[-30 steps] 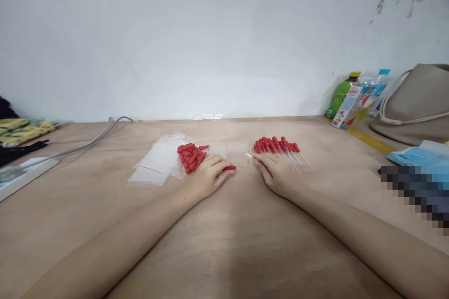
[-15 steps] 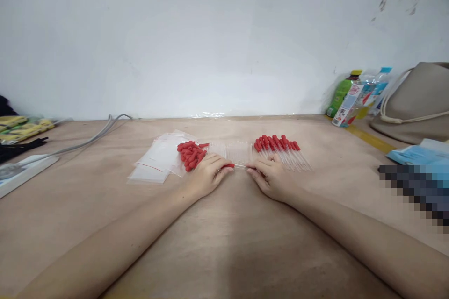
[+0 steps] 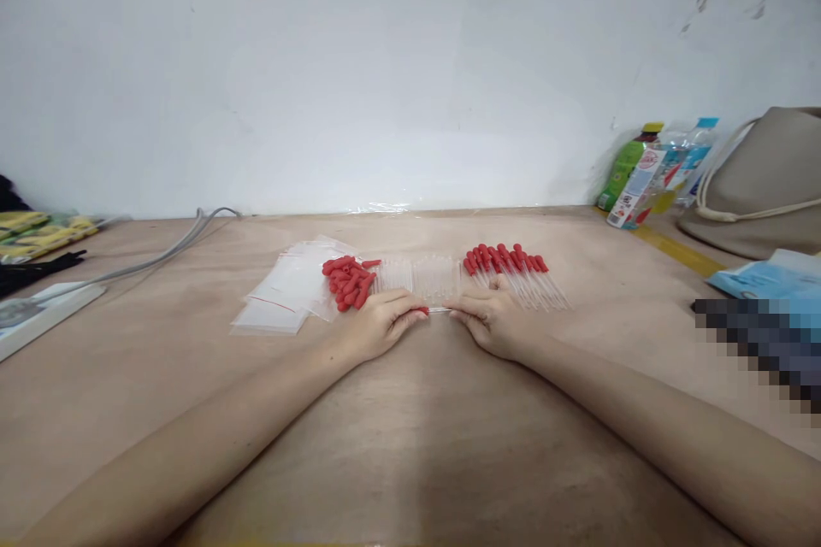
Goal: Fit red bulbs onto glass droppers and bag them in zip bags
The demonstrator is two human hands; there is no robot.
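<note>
Between thumb and fingers, my left hand [image 3: 386,323] pinches a red rubber dropper bulb [image 3: 423,310]. My right hand [image 3: 491,320] is closed on a thin clear dropper tube [image 3: 440,309], whose left end meets the bulb. Whether the tube sits inside the bulb cannot be made out. Behind my left hand is a pile of loose red bulbs [image 3: 346,282]. Several bare clear tubes [image 3: 436,275] lie in rows just beyond both hands. Past my right hand rests a row of droppers with red bulbs fitted [image 3: 506,261], their tips pointing toward me.
Clear zip bags [image 3: 275,291] lie left of the bulb pile. A power strip [image 3: 51,316] with a grey cable [image 3: 160,256] is at far left. Bottles [image 3: 625,167], a carton [image 3: 636,188], a grey bag [image 3: 760,179] and a blue packet [image 3: 770,286] stand or lie at right.
The bulb and tube are still held end to end, lowered very slightly. Less red shows past my left fingertips, and the view has shifted a little.
</note>
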